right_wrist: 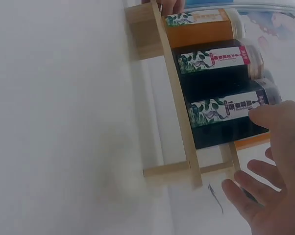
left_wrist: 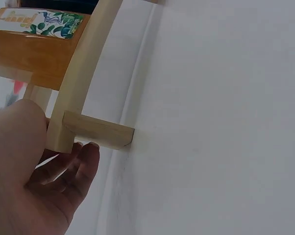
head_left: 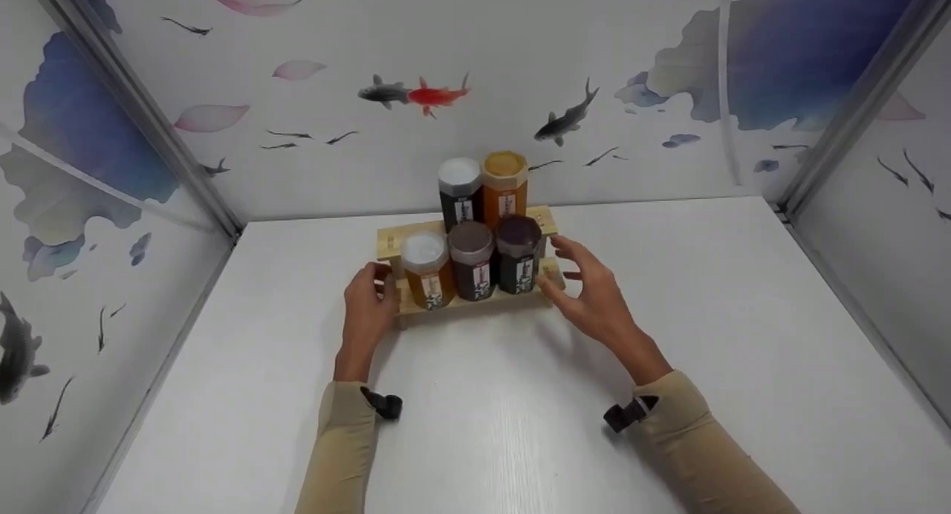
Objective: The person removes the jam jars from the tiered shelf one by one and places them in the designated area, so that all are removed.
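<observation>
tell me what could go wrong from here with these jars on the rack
The left hand grips the rack while the right hand looks loose, so lifting now might tilt it. That hand is close to the rightmost front jar and could nudge it. The front jars stand near the shelf edge, so a jolt might topple one.

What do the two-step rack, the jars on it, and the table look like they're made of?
Rack: pale wood, matte, going by its tan colour and square-cut bars.
Jars: glossy, clear glass or plastic; the amber ones look see-through, but I can't tell which.
Table: smooth white surface, possibly laminate, with a soft sheen where light falls.
</observation>
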Tool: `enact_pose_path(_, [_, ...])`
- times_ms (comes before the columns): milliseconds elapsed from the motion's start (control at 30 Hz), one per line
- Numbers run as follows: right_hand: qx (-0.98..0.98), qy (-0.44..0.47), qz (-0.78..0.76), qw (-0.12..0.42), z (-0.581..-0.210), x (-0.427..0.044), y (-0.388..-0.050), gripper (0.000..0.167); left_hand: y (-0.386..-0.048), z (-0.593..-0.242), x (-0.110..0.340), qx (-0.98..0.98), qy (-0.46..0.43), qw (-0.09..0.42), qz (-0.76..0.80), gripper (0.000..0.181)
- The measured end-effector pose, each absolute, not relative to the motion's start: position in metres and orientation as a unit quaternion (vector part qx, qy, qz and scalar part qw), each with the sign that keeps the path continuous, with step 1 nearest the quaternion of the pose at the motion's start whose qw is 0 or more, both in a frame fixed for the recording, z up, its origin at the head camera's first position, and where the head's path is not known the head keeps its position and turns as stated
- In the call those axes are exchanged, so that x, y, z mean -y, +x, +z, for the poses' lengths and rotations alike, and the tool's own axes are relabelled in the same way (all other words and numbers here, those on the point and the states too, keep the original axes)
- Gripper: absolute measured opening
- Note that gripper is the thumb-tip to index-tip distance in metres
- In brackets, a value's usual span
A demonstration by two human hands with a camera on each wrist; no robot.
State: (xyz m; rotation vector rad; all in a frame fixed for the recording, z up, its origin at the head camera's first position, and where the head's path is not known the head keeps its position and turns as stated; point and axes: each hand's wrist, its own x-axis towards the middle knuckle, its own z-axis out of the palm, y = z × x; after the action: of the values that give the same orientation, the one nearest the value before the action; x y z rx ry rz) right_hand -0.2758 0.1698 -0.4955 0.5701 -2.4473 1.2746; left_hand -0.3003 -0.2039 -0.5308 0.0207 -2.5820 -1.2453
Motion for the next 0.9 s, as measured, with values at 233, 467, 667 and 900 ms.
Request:
enact_pose_path(233, [0.828,0.19,0.512,0.131,-0.497,-0.146,-0.284,0.078,-0.3,-0.53,0.204,0.894,0.005,0.123,-0.431,0.017])
enact_pose_path(467, [0.813,0.168,0.546,0.116,-0.503,-0.131,-0.293,0.088,-0.3,-0.534,0.204,0.888,0.02,0.106,-0.447,0.017])
enact_pose_path(667, [0.813,0.166,0.546,0.113,-0.507,-0.132,-0.295,0.086,-0.3,-0.535,0.203,0.884,0.031,0.1,-0.456,0.018])
enact_pose_path(900, [0.802,0.178,0.558,0.115,-0.511,-0.136,-0.297,0.084,-0.299,-0.538,0.204,0.882,0.021,0.104,-0.458,0.02])
